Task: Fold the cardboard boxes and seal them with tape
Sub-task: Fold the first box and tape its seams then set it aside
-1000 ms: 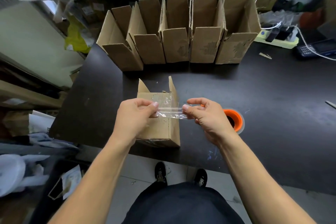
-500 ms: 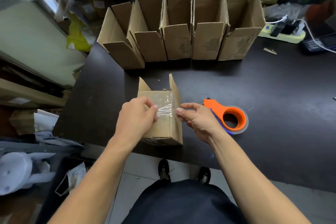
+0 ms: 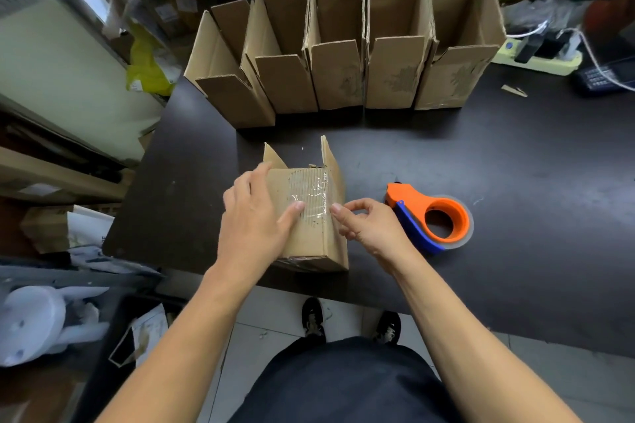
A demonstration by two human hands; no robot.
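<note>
A small cardboard box (image 3: 314,237) lies on its side near the front edge of the dark table (image 3: 481,165), its open flaps pointing away from me. A strip of clear tape (image 3: 311,194) is stuck across its upper face. My left hand (image 3: 256,216) rests flat on that face, fingers straight, thumb touching the tape. My right hand (image 3: 364,223) hovers at the box's right edge with fingers loosely curled, thumb tip at the tape's end. An orange and blue tape dispenser (image 3: 431,216) lies on the table just right of my right hand.
Several folded cardboard boxes (image 3: 343,75) stand in a row at the back of the table. A power strip (image 3: 539,58) with cables and a dark handset (image 3: 601,79) sit at the back right. Clutter and a shelf lie off the table's left edge.
The tape strip, held stretched between both hands a second ago, now lies stuck on the box. My left hand has flattened onto the box; my right hand has released the tape.
</note>
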